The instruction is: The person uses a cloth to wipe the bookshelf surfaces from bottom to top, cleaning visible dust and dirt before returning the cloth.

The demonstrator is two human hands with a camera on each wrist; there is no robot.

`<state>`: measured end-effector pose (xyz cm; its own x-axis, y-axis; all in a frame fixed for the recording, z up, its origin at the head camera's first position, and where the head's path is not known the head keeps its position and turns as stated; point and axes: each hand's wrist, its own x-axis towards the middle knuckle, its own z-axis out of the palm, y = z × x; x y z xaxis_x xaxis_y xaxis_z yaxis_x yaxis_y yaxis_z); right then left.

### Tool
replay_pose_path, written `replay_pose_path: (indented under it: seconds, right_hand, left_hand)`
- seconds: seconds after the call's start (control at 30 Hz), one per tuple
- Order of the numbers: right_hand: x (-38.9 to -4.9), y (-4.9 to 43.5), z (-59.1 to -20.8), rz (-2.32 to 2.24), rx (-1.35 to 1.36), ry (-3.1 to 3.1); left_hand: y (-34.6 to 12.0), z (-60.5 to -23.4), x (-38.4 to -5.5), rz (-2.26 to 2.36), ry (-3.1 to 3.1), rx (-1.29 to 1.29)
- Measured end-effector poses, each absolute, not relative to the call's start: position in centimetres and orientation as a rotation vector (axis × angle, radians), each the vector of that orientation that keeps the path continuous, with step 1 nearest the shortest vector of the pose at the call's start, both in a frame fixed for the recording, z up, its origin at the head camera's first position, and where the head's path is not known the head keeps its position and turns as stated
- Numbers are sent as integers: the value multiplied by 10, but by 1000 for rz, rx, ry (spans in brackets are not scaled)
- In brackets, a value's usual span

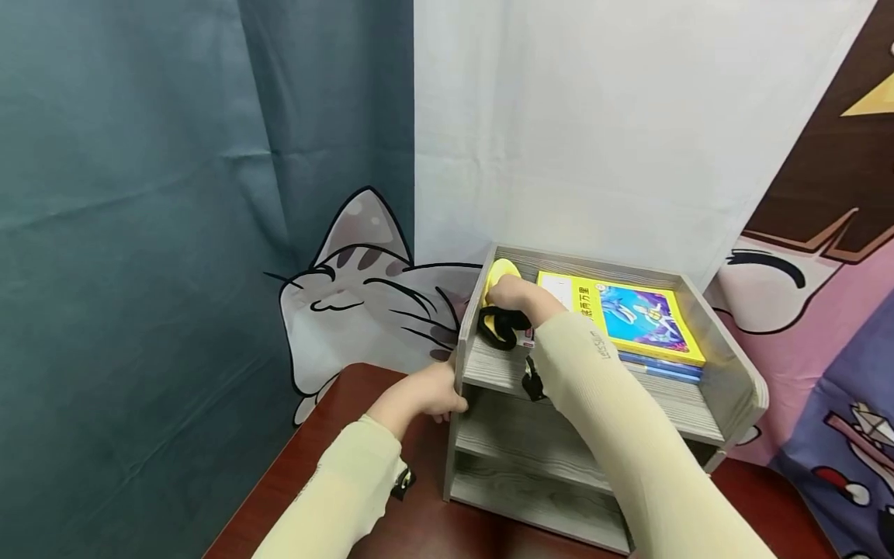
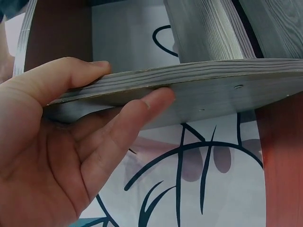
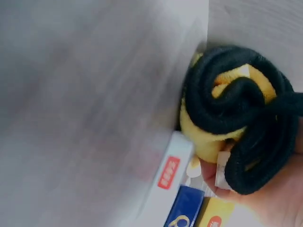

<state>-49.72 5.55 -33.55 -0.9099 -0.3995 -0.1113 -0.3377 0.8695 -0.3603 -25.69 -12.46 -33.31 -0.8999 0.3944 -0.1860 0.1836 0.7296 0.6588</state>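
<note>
My right hand [image 1: 524, 299] holds a soft yellow-and-black roll of plush cloth [image 3: 222, 127] at the left end of the top tier of a grey wood-grain desk shelf [image 1: 513, 373]. In the right wrist view its black band coils over the yellow, and a small white tag hangs near my fingers. Part of the yellow end [image 1: 501, 272] rises against the side panel. My left hand [image 1: 429, 390] grips that panel's front edge [image 2: 156, 75], thumb on the inner face and fingers on the outer.
A stack of books, topped by a yellow one [image 1: 635, 310] with a blue picture, lies on the top tier to the right. The shelf stands on a reddish-brown table [image 1: 391, 481]. Behind hang a white curtain [image 1: 594, 116] and a teal curtain [image 1: 140, 233].
</note>
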Motion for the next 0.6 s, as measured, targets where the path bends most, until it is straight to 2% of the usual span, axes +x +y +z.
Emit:
replay_pose_path:
  seconds: [0.13,0.17,0.27,0.4,0.5,0.6]
  right_hand:
    - [-474,55,-306,-499,-530,2832]
    - [-483,56,-310,-506,-504,2838]
    - [-472,57,-294,-617,-387,2837]
    - [-481,62,-297,-984,-247,2846]
    - [-455,54,-281,-1311,-90,2775]
    - [-412,43,-248,-1632,46,2624]
  left_hand:
    - [-123,-333,-255,916,2647,459]
    - [-123,-333,-254,917,2650,460]
    - [-122,-334,-253,935,2652,449]
    - [-123,-334,-253,959,2655,432]
    - [-125,-336,-253,968,2645,426]
    - [-126,-337,-253,986,2628,423]
